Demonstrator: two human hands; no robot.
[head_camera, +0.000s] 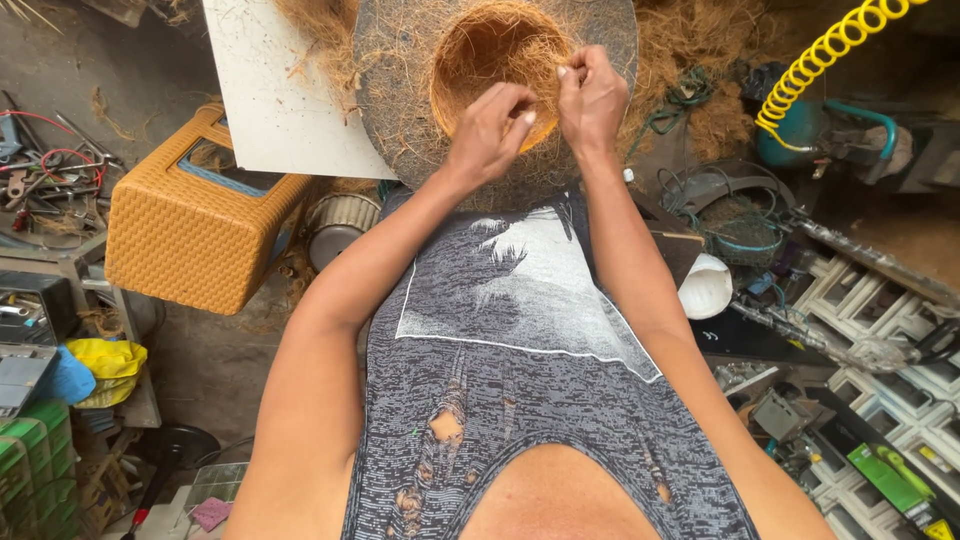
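In the head view, the left hand (490, 130) and the right hand (592, 98) each pinch coir strands at the near rim of the coconut-fibre bowl (497, 58), which sits in the round grey mould plate (400, 90). Judging by this, small, even pinches worked steadily along the rim would keep it uniform. A green rectangular package (885, 478) with a yellow corner lies at lower right; a woven orange basket (195, 220) stands left.

white board (285, 95) left, coiled hose (835, 45) right

Warm even daylight, soft shadows, sharp centre, wide-angle bending at edges, no glare.
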